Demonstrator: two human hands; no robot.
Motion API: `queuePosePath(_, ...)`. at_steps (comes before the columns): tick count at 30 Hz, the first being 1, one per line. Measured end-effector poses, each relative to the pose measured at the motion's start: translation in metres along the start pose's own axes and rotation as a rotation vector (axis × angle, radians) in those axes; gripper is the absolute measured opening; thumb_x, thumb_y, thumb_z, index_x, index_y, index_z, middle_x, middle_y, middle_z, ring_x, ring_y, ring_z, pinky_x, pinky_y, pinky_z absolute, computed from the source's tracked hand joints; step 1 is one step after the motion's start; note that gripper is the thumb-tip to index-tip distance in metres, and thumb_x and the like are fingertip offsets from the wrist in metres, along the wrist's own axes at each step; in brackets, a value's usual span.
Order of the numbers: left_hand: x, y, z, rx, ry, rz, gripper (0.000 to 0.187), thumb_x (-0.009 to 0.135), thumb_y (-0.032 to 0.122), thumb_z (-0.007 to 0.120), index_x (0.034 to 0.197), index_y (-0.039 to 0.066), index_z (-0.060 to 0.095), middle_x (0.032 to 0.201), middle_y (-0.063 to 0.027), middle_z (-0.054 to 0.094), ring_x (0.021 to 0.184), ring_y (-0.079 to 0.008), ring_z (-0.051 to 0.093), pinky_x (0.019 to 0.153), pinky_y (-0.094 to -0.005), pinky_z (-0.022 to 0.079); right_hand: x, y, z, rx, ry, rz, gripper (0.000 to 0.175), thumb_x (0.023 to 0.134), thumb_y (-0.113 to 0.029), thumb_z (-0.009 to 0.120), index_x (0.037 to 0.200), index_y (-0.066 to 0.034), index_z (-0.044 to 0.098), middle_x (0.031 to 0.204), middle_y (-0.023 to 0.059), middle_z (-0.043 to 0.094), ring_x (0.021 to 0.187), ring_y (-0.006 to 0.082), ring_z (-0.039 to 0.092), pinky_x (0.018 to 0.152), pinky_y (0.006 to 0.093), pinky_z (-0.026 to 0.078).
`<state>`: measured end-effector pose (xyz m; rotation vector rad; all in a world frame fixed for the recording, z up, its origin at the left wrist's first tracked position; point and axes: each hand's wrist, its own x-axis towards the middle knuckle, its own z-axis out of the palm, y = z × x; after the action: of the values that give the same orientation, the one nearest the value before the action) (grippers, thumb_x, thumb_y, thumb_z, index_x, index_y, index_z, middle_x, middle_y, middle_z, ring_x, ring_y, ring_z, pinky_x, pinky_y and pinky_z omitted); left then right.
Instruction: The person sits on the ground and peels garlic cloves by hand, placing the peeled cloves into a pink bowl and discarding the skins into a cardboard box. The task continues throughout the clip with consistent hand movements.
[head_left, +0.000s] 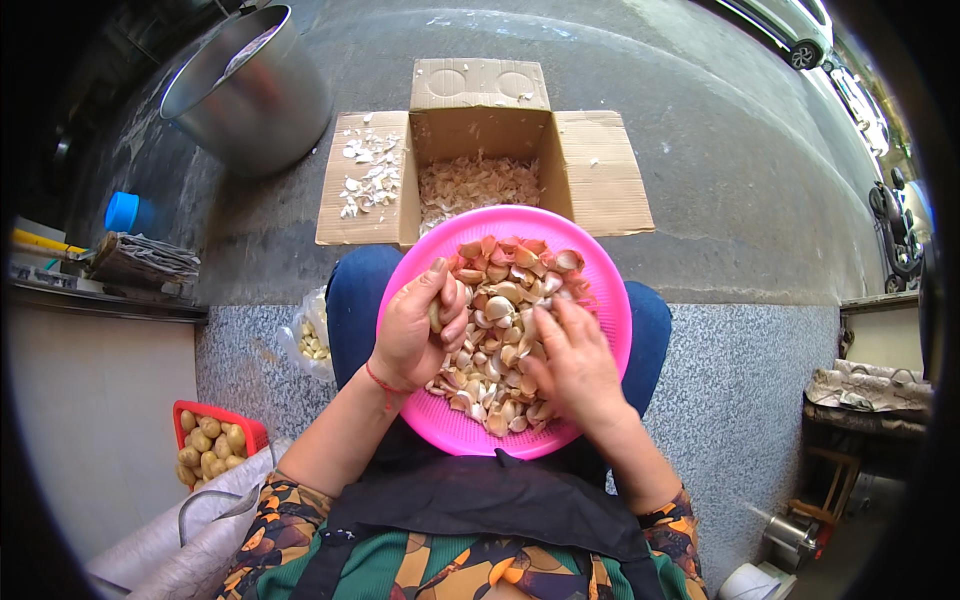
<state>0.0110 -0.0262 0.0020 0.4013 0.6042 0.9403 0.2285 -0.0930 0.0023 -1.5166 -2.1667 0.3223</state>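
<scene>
A round pink plastic colander (420, 427) rests on my lap, heaped with unpeeled garlic cloves (499, 360). Over its left side, my left hand (416, 326) is curled around a garlic clove (436, 313), which shows between thumb and fingers. My right hand (574, 356) reaches down into the heap from the right, its fingers spread and touching the cloves. Whether a clove is pinched under those fingertips is hidden. Just beyond the colander stands an open cardboard box (487, 127) with dry garlic skins (480, 184) inside. More skin flakes (371, 172) lie on its left flap.
By my left knee, a plastic bag (313, 337) holds pale peeled cloves. A red basket of potatoes (211, 446) sits farther back on the left. A large metal pot (251, 105) stands at the far left. Shelving with a folded cloth (870, 394) borders the right side.
</scene>
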Motion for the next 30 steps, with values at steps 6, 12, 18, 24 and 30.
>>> queuePosePath(6, -0.001, 0.0, -0.001, -0.033, -0.029, 0.028, 0.019, 0.106, 0.021, 0.046, 0.111, 0.008, 0.06, 0.07, 0.0013, 0.046, 0.058, -0.0096, 0.045, 0.05, -0.0235, 0.038, -0.011, -0.031, 0.02, 0.166, -0.369, -0.327, 0.041, 0.088, -0.026, 0.068, 0.126, -0.013, 0.061, 0.137, 0.0157, 0.054, 0.131, 0.037, 0.047, 0.108, 0.0513, 0.038)
queuePosePath(12, -0.001, -0.002, -0.001, -0.056, 0.033, 0.096, 0.015, 0.104, 0.015, 0.048, 0.113, 0.009, 0.059, 0.079, 0.0008, 0.05, 0.06, -0.0083, 0.045, 0.052, -0.0225, 0.039, 0.034, 0.002, 0.011, 0.239, -0.006, -0.084, 0.032, 0.084, -0.01, 0.07, 0.116, -0.0085, 0.065, 0.107, 0.011, 0.067, 0.089, 0.0313, 0.067, 0.077, 0.0394, 0.055)
queuePosePath(18, -0.002, -0.002, -0.002, -0.014, 0.045, 0.107, 0.016, 0.103, 0.013, 0.047, 0.113, 0.007, 0.06, 0.086, -0.0023, 0.055, 0.06, -0.0079, 0.047, 0.053, -0.0227, 0.042, 0.055, -0.007, 0.039, -0.041, -0.181, 0.064, 0.021, 0.088, -0.019, 0.067, 0.103, -0.0053, 0.064, 0.089, 0.0134, 0.066, 0.075, 0.0329, 0.067, 0.064, 0.0426, 0.056)
queuePosePath(24, -0.002, -0.004, -0.001, 0.068, 0.064, 0.121, 0.016, 0.103, 0.014, 0.049, 0.111, 0.007, 0.061, 0.086, -0.0017, 0.057, 0.057, -0.0059, 0.047, 0.051, -0.0215, 0.042, 0.059, -0.001, 0.052, -0.071, -0.123, 0.058, 0.014, 0.085, -0.017, 0.064, 0.09, -0.0054, 0.059, 0.082, 0.0155, 0.065, 0.071, 0.0335, 0.067, 0.06, 0.0422, 0.056)
queuePosePath(30, -0.004, -0.003, 0.001, 0.149, 0.076, 0.105, 0.016, 0.103, 0.012, 0.05, 0.11, 0.007, 0.063, 0.084, -0.0015, 0.06, 0.057, -0.0055, 0.048, 0.052, -0.0215, 0.042, 0.054, 0.007, 0.024, 0.109, -0.244, 0.265, 0.023, 0.08, -0.018, 0.066, 0.092, -0.0015, 0.055, 0.083, 0.0218, 0.064, 0.075, 0.0417, 0.064, 0.072, 0.0498, 0.053)
